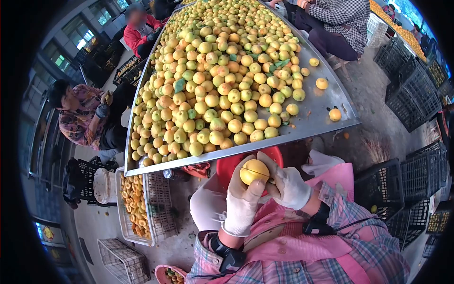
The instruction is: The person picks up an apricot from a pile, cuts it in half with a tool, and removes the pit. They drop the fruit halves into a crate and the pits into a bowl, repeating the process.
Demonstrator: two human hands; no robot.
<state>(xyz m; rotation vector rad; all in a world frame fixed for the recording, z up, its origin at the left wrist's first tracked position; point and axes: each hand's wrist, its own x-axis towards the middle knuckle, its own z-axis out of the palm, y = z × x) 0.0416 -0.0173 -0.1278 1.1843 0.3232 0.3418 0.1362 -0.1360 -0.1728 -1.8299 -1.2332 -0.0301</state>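
A yellow fruit [254,172] with a dark line across its skin is held up over a red basin [224,171]. My left hand [242,201], in a white glove, has its thumb and fingers wrapped round the fruit. My right hand [287,186], also gloved, is closed at the fruit's right side; a small dark thing shows at its fingertips, too hidden to name. Just beyond both hands, a metal table [316,102] bears a large heap of yellow-green fruits [217,85].
On the left stands a white crate [161,208] with halved orange fruits, near an empty crate [124,260]. A pink basket [161,272] is at the bottom. Black crates [380,184] are stacked at right. Seated people [82,113] line both table sides.
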